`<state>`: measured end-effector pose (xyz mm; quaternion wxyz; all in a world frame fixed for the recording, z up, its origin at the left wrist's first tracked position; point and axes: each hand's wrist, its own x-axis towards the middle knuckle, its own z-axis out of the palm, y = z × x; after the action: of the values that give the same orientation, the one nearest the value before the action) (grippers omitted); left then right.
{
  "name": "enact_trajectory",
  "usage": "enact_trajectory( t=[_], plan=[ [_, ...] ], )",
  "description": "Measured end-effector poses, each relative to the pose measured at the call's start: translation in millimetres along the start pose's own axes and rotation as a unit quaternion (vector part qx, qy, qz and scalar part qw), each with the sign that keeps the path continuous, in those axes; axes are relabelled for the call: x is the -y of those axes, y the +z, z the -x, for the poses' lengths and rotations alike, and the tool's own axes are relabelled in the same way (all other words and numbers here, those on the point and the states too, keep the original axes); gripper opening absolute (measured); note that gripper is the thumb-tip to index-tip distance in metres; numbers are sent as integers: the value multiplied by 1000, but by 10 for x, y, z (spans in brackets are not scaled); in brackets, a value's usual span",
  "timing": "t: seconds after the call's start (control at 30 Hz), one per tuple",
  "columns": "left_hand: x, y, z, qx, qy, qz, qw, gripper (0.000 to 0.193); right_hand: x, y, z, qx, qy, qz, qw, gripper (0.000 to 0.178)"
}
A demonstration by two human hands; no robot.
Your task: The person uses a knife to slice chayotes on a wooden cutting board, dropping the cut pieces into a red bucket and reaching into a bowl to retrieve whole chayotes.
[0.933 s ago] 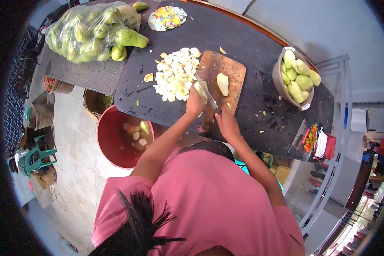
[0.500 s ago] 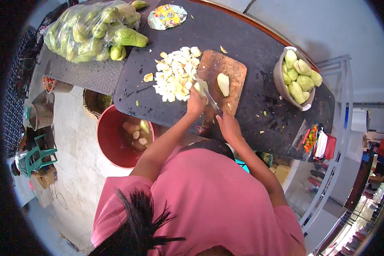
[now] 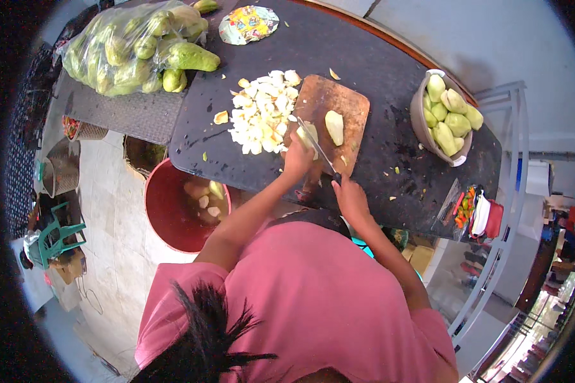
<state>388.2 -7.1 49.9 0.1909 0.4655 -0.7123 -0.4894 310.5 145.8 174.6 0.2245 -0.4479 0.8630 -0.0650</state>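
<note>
A wooden cutting board [image 3: 354,115] lies on the dark table in front of me. My left hand [image 3: 298,156] is closed around a pale peeled chayote piece [image 3: 307,134] at the board's left side. In my right hand [image 3: 349,196] is the black handle of a knife [image 3: 317,145]; its blade slants up and left across the held piece. Another peeled chayote piece [image 3: 334,128] rests on the board, right of the blade. Left of the board spreads a heap of cut pale chunks [image 3: 262,115], close to my left fingers.
A bowl of peeled chayotes [image 3: 420,121] stands at the right. A clear bag of green chayotes [image 3: 131,51] fills the far left. Below the table's left edge is a red bucket [image 3: 156,217] with pieces in water. Small peppers [image 3: 464,207] lie near the right edge.
My right hand and the knife handle have shifted slightly right and toward me. The left hand still holds the chayote piece, turned a little.
</note>
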Motion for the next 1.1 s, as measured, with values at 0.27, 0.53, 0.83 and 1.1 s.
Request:
enact_trajectory(
  t=[0.27, 0.53, 0.83, 1.1],
  plan=[
    [144, 86, -21, 9, 13, -16, 1000, 70, -51, 202, -191, 21, -27, 53, 998, 28],
    [233, 179, -67, 18, 12, 15, 1000, 74, -135, 463, -526, -16, -17, 20, 1000, 32],
    [31, 85, -49, 79, -38, 38, 995, 59, -126, 206, -361, -33, -15, -51, 998, 35],
    [16, 139, 9, 75, -35, 42, 996, 51, 77, -72, -261, 13, 32, 7, 999, 37]
  ],
)
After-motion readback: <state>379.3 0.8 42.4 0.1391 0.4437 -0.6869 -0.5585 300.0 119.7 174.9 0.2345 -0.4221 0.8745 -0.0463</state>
